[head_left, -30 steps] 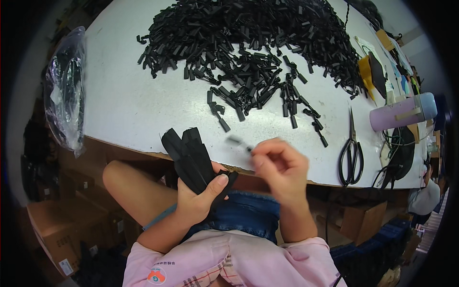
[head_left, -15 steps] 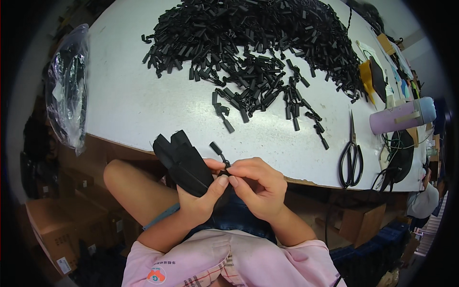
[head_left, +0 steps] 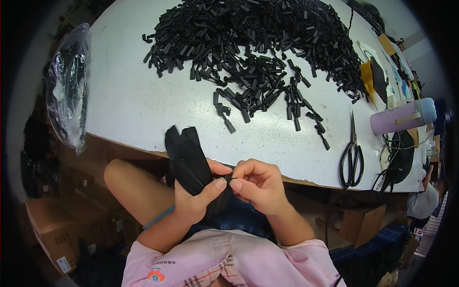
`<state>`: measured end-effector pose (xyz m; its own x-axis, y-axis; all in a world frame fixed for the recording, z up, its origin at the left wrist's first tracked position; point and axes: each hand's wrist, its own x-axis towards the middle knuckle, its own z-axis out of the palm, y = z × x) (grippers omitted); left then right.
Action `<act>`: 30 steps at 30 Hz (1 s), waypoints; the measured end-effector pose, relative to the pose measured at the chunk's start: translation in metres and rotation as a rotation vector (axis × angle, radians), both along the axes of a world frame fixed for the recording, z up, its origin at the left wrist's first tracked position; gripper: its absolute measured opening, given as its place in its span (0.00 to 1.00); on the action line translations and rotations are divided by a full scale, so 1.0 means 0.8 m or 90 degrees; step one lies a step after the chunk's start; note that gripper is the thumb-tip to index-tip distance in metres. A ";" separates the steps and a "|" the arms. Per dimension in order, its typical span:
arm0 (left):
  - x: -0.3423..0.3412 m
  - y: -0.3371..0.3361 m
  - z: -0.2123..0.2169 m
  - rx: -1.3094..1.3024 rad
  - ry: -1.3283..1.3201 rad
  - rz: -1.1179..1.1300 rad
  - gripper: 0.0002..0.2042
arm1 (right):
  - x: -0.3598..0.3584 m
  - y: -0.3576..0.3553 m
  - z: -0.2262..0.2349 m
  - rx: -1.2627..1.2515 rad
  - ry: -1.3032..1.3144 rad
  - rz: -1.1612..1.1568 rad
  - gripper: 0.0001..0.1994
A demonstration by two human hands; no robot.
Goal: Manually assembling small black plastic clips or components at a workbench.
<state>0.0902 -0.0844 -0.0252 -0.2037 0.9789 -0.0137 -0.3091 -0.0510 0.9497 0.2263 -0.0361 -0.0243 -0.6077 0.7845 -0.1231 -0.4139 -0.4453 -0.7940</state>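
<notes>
White table is the biggest thing, right ahead of both hands, its near edge just beyond the fingertips. On it, big pile of small black pulls, well ahead of the hands, spreading off to the R. Cardboard boxes sit low, well L of the L hand, below table height. Clear plastic bag w/ dark stuff inside: ahead & far L of the L hand.

Black cloth bundle, looks like several pcs stacked, is in the L hand: fingers wrapped round it, thumb on top, far end poking up over the table edge. R hand is up against the L at the bundle's near end; hands together, fingertips abt touching. Purple bottle w/ blue lid lies well R & ahead of the R hand; black-handled scissors are nearer, R of it, nobody on them.

Smaller: loose string of pulls straight ahead of the fingertips, another ahead-R. Smallest: dark bit pinched btwn R thumb & index; too small to tell if pull, cord or cloth.

Progress: prob. mid-step on one pc. Can't tell if anything's fastened there, nor how many pcs in the bundle are done. Going by the pile, most pulls look unused, so lots left.
</notes>
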 end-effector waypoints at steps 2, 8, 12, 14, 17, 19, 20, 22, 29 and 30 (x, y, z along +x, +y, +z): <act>-0.003 0.000 -0.001 -0.011 -0.018 -0.041 0.07 | 0.006 0.006 0.003 -0.020 -0.021 0.041 0.01; -0.001 0.003 0.002 -0.009 -0.037 -0.065 0.07 | -0.007 -0.011 0.002 0.033 -0.069 -0.058 0.02; 0.003 0.001 0.001 -0.001 0.007 -0.028 0.07 | -0.006 -0.015 -0.017 0.319 -0.199 -0.144 0.01; 0.003 0.002 0.000 0.011 0.030 -0.015 0.07 | -0.005 -0.012 -0.018 0.351 -0.203 -0.121 0.02; 0.000 0.002 -0.003 0.040 0.071 -0.015 0.07 | -0.002 -0.011 -0.020 0.348 -0.183 -0.090 0.03; -0.003 0.003 0.000 0.060 0.120 -0.058 0.07 | -0.001 -0.012 -0.019 0.314 -0.158 -0.081 0.03; -0.005 0.003 0.001 0.059 0.119 -0.059 0.07 | -0.001 -0.015 -0.017 0.229 -0.136 -0.071 0.03; -0.007 0.004 0.004 0.057 0.131 -0.103 0.07 | 0.000 -0.015 -0.017 0.143 -0.113 -0.061 0.03; -0.004 -0.001 -0.001 -0.079 0.016 -0.081 0.04 | 0.003 -0.002 0.000 0.390 -0.273 -0.109 0.03; -0.001 0.001 -0.008 0.029 0.105 -0.049 0.04 | 0.006 0.003 0.002 0.323 -0.256 -0.022 0.04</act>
<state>0.0890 -0.0839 -0.0318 -0.1245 0.9905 0.0584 -0.1537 -0.0774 0.9851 0.2308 -0.0334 -0.0228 -0.5645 0.8236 0.0554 -0.0479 0.0344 -0.9983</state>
